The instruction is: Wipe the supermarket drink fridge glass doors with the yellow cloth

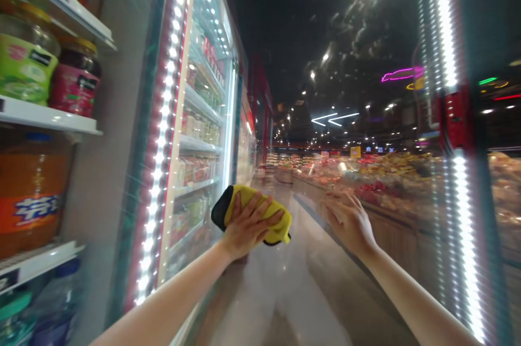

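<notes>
My left hand [248,221] lies on a yellow microfibre cloth [280,218] with a dark backing, its fingers spread over it. The cloth is folded or bunched and appears pressed against the clear glass door in front of me. To the right, my right hand [352,224] is held up with its fingers stretched out and nothing in it. Its fingertips are blurred, and I cannot tell whether they touch the glass. The door's right edge carries a bright light strip [464,237] and a red part [456,121].
Left of me, fridge shelves [44,115] hold jars [77,77] and a large orange drink bottle [35,194]. A lit drinks fridge [203,142] shows beyond, behind a row of lights. Through the glass are a shiny floor [285,292] and blurred produce displays [378,178].
</notes>
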A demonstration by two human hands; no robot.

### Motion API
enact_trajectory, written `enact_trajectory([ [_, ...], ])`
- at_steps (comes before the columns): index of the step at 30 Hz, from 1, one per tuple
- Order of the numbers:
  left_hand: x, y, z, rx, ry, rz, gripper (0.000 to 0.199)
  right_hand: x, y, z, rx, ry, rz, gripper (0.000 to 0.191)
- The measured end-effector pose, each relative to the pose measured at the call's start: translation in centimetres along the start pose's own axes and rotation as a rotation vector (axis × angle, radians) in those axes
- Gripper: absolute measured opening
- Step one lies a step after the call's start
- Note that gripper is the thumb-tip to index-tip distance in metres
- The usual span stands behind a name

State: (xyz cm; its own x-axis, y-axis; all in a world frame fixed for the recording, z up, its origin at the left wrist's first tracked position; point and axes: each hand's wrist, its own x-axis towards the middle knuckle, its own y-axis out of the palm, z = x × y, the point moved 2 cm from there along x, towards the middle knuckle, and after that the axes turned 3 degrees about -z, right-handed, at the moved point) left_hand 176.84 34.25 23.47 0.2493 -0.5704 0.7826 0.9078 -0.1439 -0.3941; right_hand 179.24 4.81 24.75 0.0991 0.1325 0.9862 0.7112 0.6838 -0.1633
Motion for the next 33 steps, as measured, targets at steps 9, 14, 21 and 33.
enact_trajectory([
  [9, 8.0, -0.1, -0.5, 0.125, -0.168, -0.061, 0.065, -1.0, -0.7, -1.5, 0.032, 0.045, -0.032, 0.025],
  [14, 2.8, 1.3, -2.3, 0.108, 0.13, -0.008, 0.054, -1.6, -1.3, -2.3, 0.035, 0.051, -0.029, 0.026],
  [21, 14.7, -1.7, -0.2, 0.12, -0.27, -0.171, 0.058, -1.3, -2.8, -4.2, -0.057, 0.089, -0.056, 0.025],
  [33, 10.7, 2.2, -6.8, 0.073, 0.059, -0.094, 0.052, -2.4, -4.8, -5.9, -0.051, 0.108, -0.058, 0.027],
])
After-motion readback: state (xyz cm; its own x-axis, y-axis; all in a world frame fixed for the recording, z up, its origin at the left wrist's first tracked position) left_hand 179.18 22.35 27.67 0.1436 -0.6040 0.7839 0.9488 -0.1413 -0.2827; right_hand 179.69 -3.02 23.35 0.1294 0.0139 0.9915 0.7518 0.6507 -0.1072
